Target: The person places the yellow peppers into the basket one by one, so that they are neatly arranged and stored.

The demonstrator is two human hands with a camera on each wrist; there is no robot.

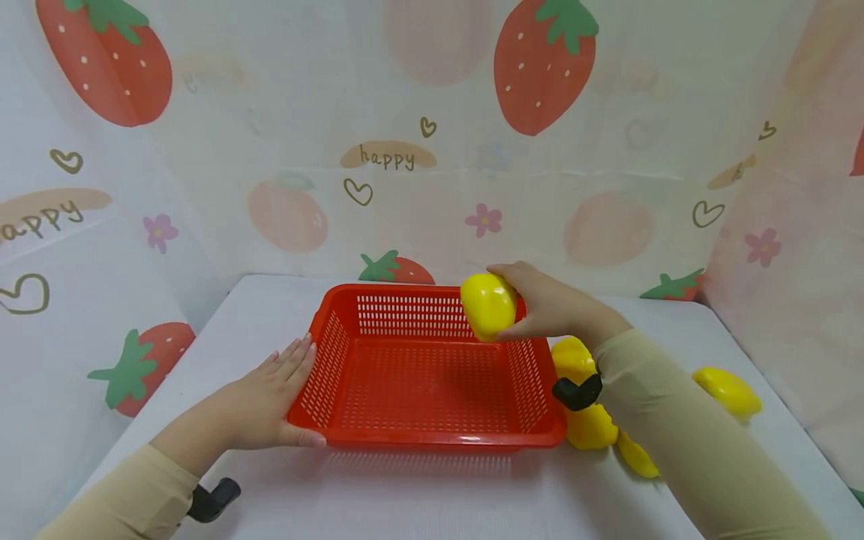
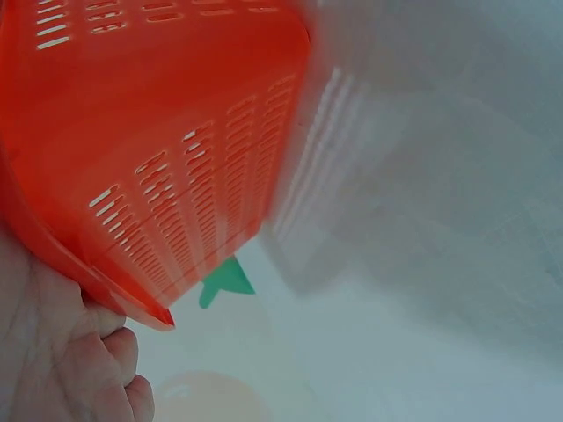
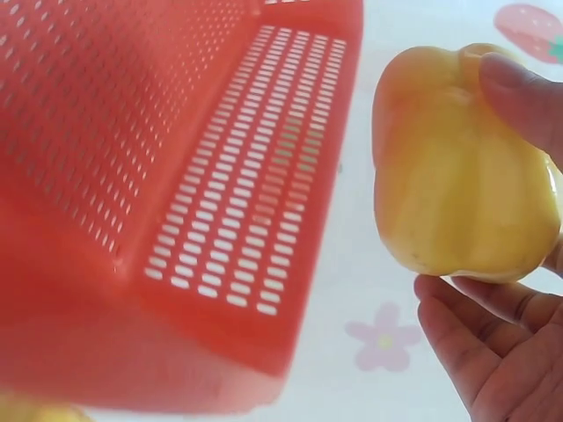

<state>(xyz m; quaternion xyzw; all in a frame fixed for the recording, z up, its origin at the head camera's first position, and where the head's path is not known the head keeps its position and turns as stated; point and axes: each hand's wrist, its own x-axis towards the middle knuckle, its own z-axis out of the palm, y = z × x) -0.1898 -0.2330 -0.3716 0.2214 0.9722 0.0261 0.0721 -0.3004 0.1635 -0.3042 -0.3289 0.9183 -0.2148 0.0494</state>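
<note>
A red plastic basket [image 1: 425, 439] with slotted walls stands in the middle of the white table, its inside bare. My left hand [image 1: 273, 390] rests against its left side, fingers extended along the rim and thumb at the front left corner. In the left wrist view, the fingertips [image 2: 123, 352] show just past the red rim. My right hand [image 1: 547, 300] grips a yellow bell pepper [image 1: 487, 306] between thumb and fingers, over the basket's back right corner. The right wrist view shows the pepper's [image 3: 462, 176] lobed, glossy body, with fingers beneath it and the thumb on top.
Several more yellow peppers lie right of the basket: one [image 1: 572, 356] by its right wall, another [image 1: 590, 427] nearer the front, one [image 1: 634, 456] partly behind my right sleeve. Farther right lies a single yellow pepper [image 1: 729, 391]. A strawberry-printed cloth [image 1: 405, 217] hangs behind the table.
</note>
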